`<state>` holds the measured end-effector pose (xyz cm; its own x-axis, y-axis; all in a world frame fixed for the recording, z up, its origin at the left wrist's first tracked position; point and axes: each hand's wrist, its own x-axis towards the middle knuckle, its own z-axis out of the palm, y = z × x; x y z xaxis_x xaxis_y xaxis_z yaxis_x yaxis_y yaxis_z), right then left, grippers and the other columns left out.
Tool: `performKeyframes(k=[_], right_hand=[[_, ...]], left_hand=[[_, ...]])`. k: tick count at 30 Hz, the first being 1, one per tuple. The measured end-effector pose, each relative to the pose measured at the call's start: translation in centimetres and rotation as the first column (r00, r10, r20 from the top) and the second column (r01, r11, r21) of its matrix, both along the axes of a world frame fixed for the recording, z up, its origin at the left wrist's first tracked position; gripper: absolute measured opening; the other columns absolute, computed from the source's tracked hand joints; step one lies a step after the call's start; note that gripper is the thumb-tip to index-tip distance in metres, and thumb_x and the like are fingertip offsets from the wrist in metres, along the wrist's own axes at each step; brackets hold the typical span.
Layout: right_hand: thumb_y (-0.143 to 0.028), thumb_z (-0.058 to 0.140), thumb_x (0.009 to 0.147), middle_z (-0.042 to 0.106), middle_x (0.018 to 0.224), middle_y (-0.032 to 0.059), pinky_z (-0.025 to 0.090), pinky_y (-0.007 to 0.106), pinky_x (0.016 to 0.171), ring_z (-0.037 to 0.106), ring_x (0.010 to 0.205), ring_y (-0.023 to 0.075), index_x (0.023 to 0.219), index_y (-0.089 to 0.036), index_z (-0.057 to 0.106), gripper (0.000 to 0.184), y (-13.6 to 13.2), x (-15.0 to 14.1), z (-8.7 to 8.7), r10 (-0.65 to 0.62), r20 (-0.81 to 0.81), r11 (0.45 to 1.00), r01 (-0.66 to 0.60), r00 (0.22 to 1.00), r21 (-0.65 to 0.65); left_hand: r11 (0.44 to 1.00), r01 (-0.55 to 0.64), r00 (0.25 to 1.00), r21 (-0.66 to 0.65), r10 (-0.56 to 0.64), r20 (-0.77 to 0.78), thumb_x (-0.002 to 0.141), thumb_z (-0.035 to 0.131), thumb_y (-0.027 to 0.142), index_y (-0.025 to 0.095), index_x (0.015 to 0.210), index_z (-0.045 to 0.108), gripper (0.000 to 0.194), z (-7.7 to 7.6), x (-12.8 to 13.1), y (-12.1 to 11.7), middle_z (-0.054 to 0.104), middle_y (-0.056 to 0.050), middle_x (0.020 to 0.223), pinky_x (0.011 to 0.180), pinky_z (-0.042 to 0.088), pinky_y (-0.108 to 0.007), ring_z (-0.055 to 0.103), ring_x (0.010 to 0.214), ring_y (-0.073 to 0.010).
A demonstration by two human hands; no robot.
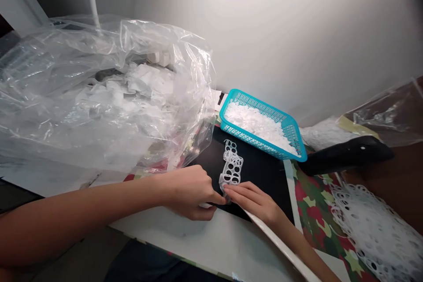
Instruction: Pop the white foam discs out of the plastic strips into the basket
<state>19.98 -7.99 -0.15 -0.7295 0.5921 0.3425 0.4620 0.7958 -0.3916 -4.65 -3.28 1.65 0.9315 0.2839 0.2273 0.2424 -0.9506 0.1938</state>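
White lattice strip [231, 167], round holes, lies on a black mat [261, 180], just below a teal basket [264, 109] and not touching it. Strip runs roughly up-down in view.

Left hand [190, 194] comes in from the left, right hand [254, 202] from lower right. Both are at the strip's lower end. Left fingers [211, 191] are curled, tips touching that end. Right fingers [238, 193] are extended, laid over it, tips meeting the left ones. Can't tell if that's a firm pinch; the hands hide the contact.

Basket is heaped with small white pieces [254, 125]. Left of it, a big clear plastic bag [99, 110] slumps over the mat's edge, white pieces [142, 83] inside. Mat sits on a white board [172, 229], with a camo-print sheet [313, 216] to its right. Lower right, a white perforated web [373, 229] lies on that sheet, probably the same plastic. Black object [346, 154] beside the basket, unclear what. Another clear bag [390, 114] behind it.
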Motion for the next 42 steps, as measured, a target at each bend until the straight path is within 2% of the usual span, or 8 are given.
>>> performKeyframes(k=[5,13,17,22,26,32,37,42], right_hand=[[-0.01,0.044,0.096,0.068,0.116,0.0119,0.057,0.036,0.079,0.063,0.097,0.0222,0.134,-0.02,0.053,0.041,0.2,-0.4,0.4,-0.195,-0.125,0.97,0.21,0.973,0.121],[-0.003,0.049,0.09,0.069,0.109,0.0072,0.055,0.033,0.076,0.064,0.09,0.0192,0.123,-0.025,0.06,0.041,-0.1,0.5,2.7,-0.371,-0.249,0.908,0.406,0.895,0.103],[-0.002,0.048,0.09,0.07,0.106,0.0078,0.055,0.032,0.071,0.064,0.088,0.0192,0.124,-0.024,0.059,0.042,-0.5,0.9,3.4,-0.237,-0.214,0.969,0.246,0.948,0.017],[-0.01,0.052,0.093,0.071,0.109,0.0093,0.058,0.032,0.073,0.064,0.088,0.0193,0.129,-0.021,0.056,0.038,-0.7,0.9,1.7,-0.056,-0.064,0.998,0.053,0.996,-0.043],[-0.009,0.052,0.092,0.067,0.118,0.0127,0.057,0.036,0.077,0.063,0.093,0.0217,0.137,-0.019,0.048,0.046,-0.4,1.3,0.5,-0.055,-0.025,0.998,0.054,0.998,-0.012],[-0.004,0.054,0.09,0.069,0.112,0.0125,0.058,0.032,0.073,0.063,0.09,0.0199,0.131,-0.016,0.054,0.043,0.1,0.8,1.0,-0.051,-0.045,0.997,0.053,0.998,0.049],[-0.007,0.054,0.091,0.07,0.112,0.0121,0.058,0.032,0.076,0.062,0.092,0.0196,0.122,-0.016,0.06,0.033,0.1,0.4,1.5,-0.058,-0.011,0.998,0.058,0.998,0.0],[-0.008,0.052,0.092,0.069,0.113,0.0115,0.057,0.032,0.08,0.063,0.094,0.0192,0.119,-0.017,0.062,0.03,0.1,0.5,1.8,-0.076,-0.048,0.991,0.07,0.996,-0.11]], left_hand=[[1.0,-0.002,1.0,-0.017,0.002,0.009,0.072,0.058,0.021,0.027,0.101,0.069,0.031,0.2,0.0,0.0,0.059,0.003,0.045,0.039,0.025,-0.027,0.051,0.037,-0.0154],[1.0,-0.006,1.0,-0.012,0.006,0.023,0.072,0.056,0.02,0.029,0.102,0.069,0.034,-0.3,0.0,0.1,0.06,0.003,0.047,0.039,0.023,-0.027,0.05,0.036,-0.015],[1.0,-0.004,1.0,-0.009,0.004,0.023,0.073,0.056,0.02,0.029,0.102,0.068,0.033,-0.4,0.0,0.1,0.06,0.003,0.047,0.039,0.026,-0.027,0.05,0.036,-0.0154],[1.0,0.003,1.0,0.004,-0.003,0.027,0.073,0.055,0.02,0.028,0.103,0.067,0.034,-0.3,0.0,0.1,0.06,0.003,0.047,0.039,0.026,-0.027,0.05,0.036,-0.0156],[1.0,0.013,1.0,0.007,-0.013,0.019,0.074,0.054,0.02,0.027,0.102,0.067,0.032,-0.4,0.0,0.1,0.06,0.003,0.047,0.038,0.026,-0.027,0.05,0.036,-0.0157],[1.0,0.017,1.0,0.02,-0.017,0.003,0.074,0.054,0.02,0.027,0.101,0.067,0.03,-0.3,0.0,0.1,0.059,0.003,0.046,0.038,0.025,-0.027,0.05,0.036,-0.0156],[0.999,0.021,1.0,0.037,-0.021,-0.019,0.075,0.053,0.02,0.027,0.103,0.065,0.031,-0.3,0.0,0.1,0.06,0.003,0.047,0.038,0.025,-0.027,0.052,0.037,-0.0159],[0.997,0.014,0.999,0.072,-0.011,-0.047,0.079,0.053,0.025,0.024,0.117,0.058,0.039,-0.7,0.2,-0.1,0.061,0.003,0.05,0.038,0.023,-0.03,0.054,0.038,-0.0176]])
